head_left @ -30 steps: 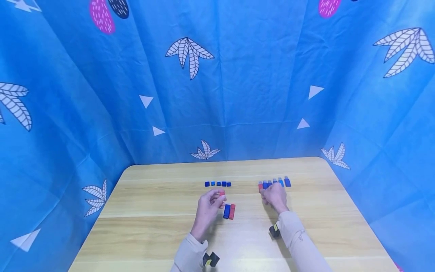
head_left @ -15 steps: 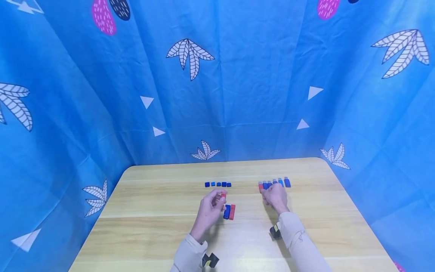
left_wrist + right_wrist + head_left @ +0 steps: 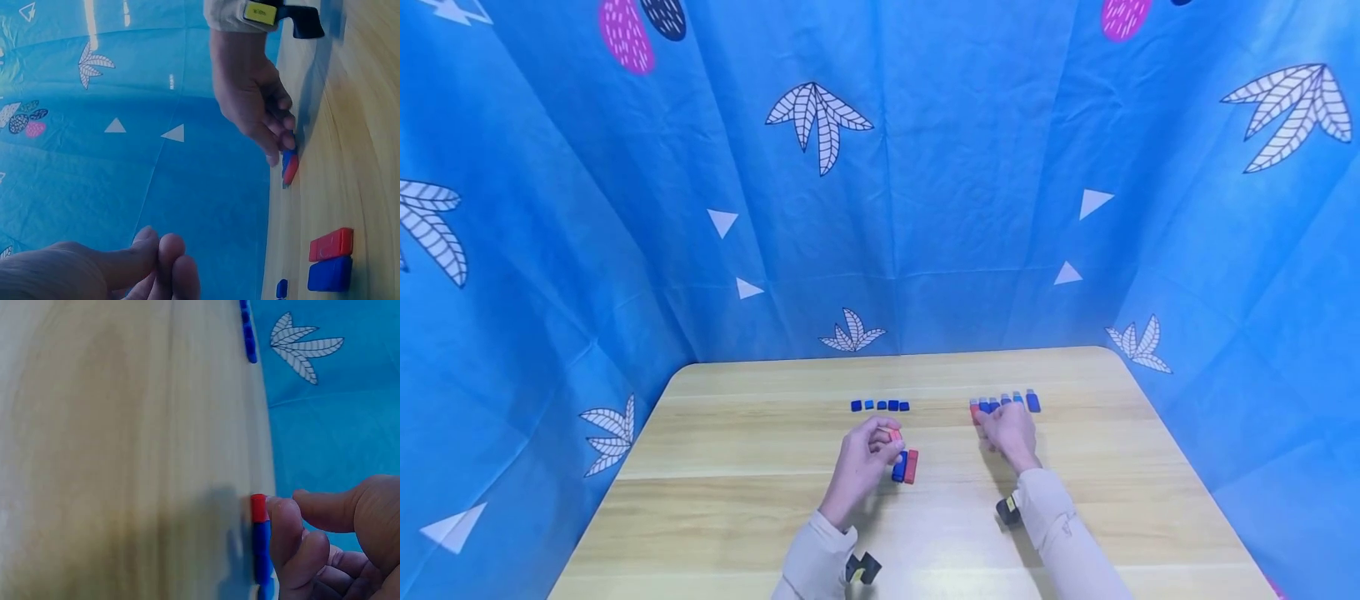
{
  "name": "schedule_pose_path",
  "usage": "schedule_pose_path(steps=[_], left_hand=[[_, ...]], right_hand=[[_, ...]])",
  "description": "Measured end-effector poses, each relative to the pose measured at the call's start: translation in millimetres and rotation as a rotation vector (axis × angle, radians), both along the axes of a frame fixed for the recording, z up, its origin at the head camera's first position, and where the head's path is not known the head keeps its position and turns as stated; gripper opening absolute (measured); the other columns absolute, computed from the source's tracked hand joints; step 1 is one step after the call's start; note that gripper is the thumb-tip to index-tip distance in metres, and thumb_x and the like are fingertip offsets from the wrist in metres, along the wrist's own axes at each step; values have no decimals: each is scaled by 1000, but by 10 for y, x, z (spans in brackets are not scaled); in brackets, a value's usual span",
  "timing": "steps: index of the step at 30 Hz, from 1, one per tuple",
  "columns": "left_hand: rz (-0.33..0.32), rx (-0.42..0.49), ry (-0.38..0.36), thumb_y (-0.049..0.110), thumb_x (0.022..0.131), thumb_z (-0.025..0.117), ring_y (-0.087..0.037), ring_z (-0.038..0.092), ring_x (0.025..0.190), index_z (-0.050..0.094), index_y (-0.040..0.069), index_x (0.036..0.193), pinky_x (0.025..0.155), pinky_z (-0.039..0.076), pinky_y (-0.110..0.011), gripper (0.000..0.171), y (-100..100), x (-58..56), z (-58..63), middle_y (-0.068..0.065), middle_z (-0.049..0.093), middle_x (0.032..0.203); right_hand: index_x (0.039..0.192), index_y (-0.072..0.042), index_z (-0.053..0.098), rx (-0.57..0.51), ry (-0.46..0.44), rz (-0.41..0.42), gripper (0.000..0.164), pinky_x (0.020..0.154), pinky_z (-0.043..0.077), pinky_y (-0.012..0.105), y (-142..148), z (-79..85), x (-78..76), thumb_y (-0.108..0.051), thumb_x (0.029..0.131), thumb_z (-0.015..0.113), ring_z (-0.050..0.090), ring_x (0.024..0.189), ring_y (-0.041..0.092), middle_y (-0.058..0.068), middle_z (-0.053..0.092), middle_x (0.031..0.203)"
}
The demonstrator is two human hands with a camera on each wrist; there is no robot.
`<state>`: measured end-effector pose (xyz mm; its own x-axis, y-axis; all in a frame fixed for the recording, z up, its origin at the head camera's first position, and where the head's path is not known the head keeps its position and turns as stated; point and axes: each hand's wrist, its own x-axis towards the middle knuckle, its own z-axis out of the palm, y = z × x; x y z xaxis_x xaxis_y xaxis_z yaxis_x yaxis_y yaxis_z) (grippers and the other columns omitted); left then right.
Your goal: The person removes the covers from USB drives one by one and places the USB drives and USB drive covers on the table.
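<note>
Red plastic-looking stick with a greyish tip (image 3: 974,410) – this is the piece I follow from my remote seat. In the head view it lies at the left end of a row of blue sticks (image 3: 1004,398), on the pale wooden table (image 3: 722,533). Its long axis points away from the person, greyish tip at the far end. Right hand (image 3: 1009,427) is clearly the nearer one: its fingertips are at the near part of the stick, so the stick lies just ahead of them. I judge that the coming move depends on this. Left hand (image 3: 861,458), well apart, pinches a small red block (image 3: 896,435) near a blue rectangular block (image 3: 900,467) and a red rectangular block (image 3: 912,467), which lie side by side.

In the left wrist view, I see the left fingertips close together; what they pinch is hidden there. The right hand reaches down to the row with bent fingers.

In the right wrist view, forefinger and thumb overlap just beside the red stick – whether they clamp it or only touch it, I cannot tell.
</note>
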<state>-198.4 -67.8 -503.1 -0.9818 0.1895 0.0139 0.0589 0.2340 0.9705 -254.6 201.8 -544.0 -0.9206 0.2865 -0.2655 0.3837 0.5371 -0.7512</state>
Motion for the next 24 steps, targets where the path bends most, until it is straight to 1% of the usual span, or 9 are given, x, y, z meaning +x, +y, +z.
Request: schedule_pose_path(steps=[5,8,10,11,14,18,21,23,24], left_hand=[[-17,-41,36,5,96,66,-43,72,85,63,3,116,74,63,-37,21,7,-47,23,-22,73,96],[-16,-101,80,6,99,63,-41,73,84,62,2,117,72,63,-36,19,22,-83,38,-25,72,98],[-7,-166,106,8,101,60,-37,74,83,61,3,118,69,62,-29,18,40,-106,45,-21,72,98],[-1,-205,120,9,102,58,-33,74,82,61,3,118,68,60,-25,17,51,-116,49,-19,73,98],[4,-306,162,14,105,55,-22,73,81,59,6,115,69,58,-19,14,85,-148,48,-13,73,98],[-12,-397,217,17,106,54,-14,70,83,56,10,111,74,59,-24,9,119,-205,51,-11,71,98],[-11,-439,263,16,104,57,-15,68,87,60,9,110,78,59,-29,10,135,-267,72,-8,71,97],[5,-459,297,16,101,62,-16,67,87,67,8,110,78,58,-30,13,144,-321,77,-7,72,97],[16,-464,315,16,99,65,-16,66,86,70,8,109,78,58,-30,14,149,-351,77,-6,72,96]], right_hand=[[55,-12,58,31,43,7,51,39,36,23,-2,94,33,-41,97,68,54,42,16,12,69,60],[62,-8,65,27,84,12,46,40,40,25,-17,162,56,-39,96,69,62,48,23,25,76,102],[71,-5,71,21,101,18,42,41,44,26,-32,201,70,-38,96,69,67,54,28,29,66,128],[75,-4,73,21,112,26,40,43,45,26,-41,219,81,-38,96,68,72,66,32,31,58,139],[79,-4,75,39,139,47,39,81,61,45,-59,260,107,-36,97,66,69,114,42,33,49,147],[79,-5,76,52,180,71,37,108,47,57,-77,296,153,-35,98,66,50,137,48,32,52,145],[84,-4,77,24,188,78,35,74,58,44,-96,328,188,-35,97,67,56,132,47,32,50,147],[87,-4,76,9,187,79,35,64,56,37,-111,352,211,-36,97,66,60,128,45,31,55,142],[89,-4,76,2,188,80,35,66,57,39,-119,362,226,-37,97,66,61,125,44,31,60,137]])
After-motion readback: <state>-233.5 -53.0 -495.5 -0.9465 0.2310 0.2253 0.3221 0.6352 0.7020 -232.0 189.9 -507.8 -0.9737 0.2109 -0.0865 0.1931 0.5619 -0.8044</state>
